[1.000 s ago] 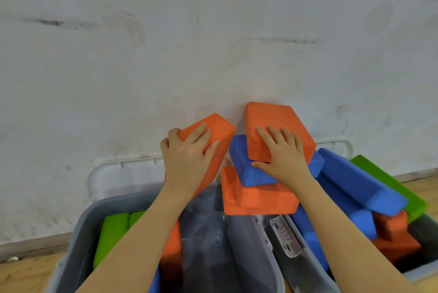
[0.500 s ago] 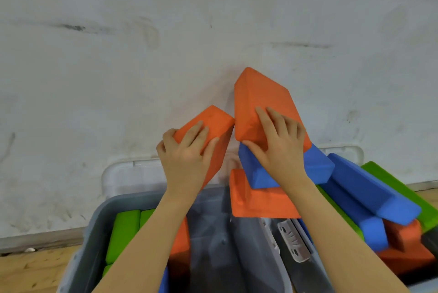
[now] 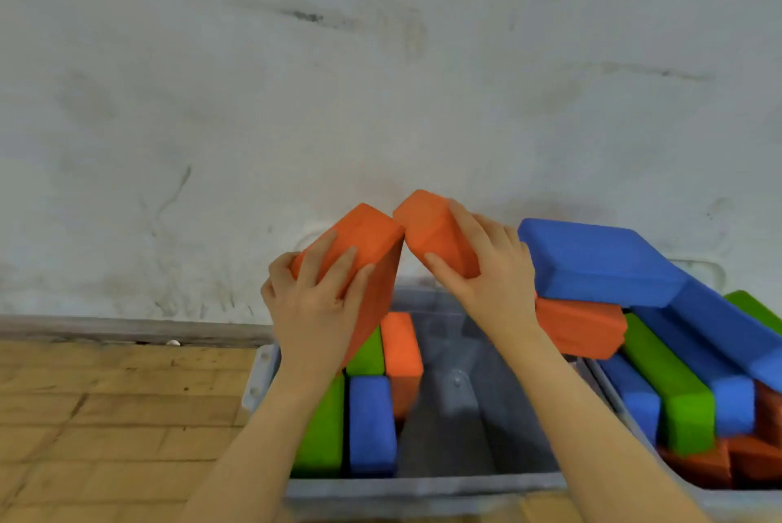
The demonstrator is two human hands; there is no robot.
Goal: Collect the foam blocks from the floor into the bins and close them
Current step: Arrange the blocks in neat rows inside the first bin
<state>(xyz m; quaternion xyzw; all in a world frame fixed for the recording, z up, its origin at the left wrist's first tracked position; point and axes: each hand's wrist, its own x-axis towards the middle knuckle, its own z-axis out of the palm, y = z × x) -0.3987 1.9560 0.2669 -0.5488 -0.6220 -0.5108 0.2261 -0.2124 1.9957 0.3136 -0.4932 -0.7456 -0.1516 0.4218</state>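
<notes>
- Two orange foam blocks were held above the grey bin, tilted toward each other so their upper corners nearly met; contact there could not be confirmed.
- Left hand gripped the left orange block: fingers spread and curled over its upper face, thumb on the near side.
- Right hand gripped the right orange block: fingers curled over its far edge, thumb pressed against the near face.
- Inside the grey bin, at its left side, blocks stood packed side by side: a green block, a blue block and an orange block. The bin's right part showed bare floor.
- A second bin, just right of the first, was heaped above its rim: a large blue block lay on an orange slab, with a long green block alongside.
- Both bins sat on a wooden floor against a scuffed white wall.
</notes>
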